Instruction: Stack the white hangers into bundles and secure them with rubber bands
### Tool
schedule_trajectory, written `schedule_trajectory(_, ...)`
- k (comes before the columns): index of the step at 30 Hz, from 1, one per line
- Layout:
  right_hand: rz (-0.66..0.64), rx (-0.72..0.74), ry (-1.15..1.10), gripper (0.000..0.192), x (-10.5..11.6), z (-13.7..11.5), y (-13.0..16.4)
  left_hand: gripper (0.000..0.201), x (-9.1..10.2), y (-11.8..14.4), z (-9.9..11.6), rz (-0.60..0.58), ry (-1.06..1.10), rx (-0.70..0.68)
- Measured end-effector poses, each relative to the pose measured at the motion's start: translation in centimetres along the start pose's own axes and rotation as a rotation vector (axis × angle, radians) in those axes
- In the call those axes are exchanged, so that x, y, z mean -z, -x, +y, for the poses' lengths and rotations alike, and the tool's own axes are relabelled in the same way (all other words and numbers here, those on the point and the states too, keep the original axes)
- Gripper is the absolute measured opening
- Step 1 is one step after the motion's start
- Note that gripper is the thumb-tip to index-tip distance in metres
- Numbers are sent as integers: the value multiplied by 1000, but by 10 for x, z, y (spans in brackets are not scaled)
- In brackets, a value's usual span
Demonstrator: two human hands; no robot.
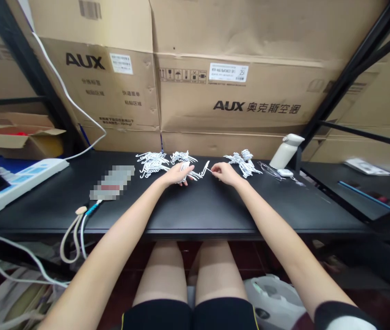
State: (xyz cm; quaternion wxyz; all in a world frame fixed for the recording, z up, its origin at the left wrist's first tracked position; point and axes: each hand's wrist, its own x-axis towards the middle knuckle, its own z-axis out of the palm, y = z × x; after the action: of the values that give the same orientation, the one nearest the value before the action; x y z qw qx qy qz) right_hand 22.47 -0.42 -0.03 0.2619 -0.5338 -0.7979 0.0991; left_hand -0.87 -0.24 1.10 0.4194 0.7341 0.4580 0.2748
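My left hand (pixel 177 174) rests on the black table (pixel 195 206) and grips a small bunch of white plastic hooks (pixel 190 173). My right hand (pixel 225 173) sits just to the right and pinches a single white hook piece (pixel 206 167) by its end. A loose pile of the same white hooks (pixel 151 162) lies behind my left hand, with a smaller cluster (pixel 182 157) beside it. Another heap of white hooks (pixel 243 162) lies behind my right hand.
Large AUX cardboard boxes (pixel 229 91) stand along the table's back edge. A white bottle (pixel 286 150) and a small white device (pixel 284 172) sit at the right. A power strip (pixel 16 181) with white cables lies at the left, near a lanyard (pixel 78 224). Black shelf struts (pixel 349 73) rise on the right.
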Motion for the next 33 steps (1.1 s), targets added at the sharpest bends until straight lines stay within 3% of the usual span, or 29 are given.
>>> schedule_trajectory(9, 9, 134, -160, 12, -2, -6, 0, 42, -2, -1, -6, -28, -15, -41)
schedule_trajectory(19, 47, 110, -331, 18, -8, -5, -2, 40, -3, -1, -5, -8, 7, -33)
schedule_trajectory(25, 70, 179, -300, 18, -10, -14, 0, 39, -3, 0, -4, -12, -14, -32)
schedule_trajectory(33, 152, 135, -315, 18, -5, -16, 0, 36, -3, -1, -3, -8, 5, -67)
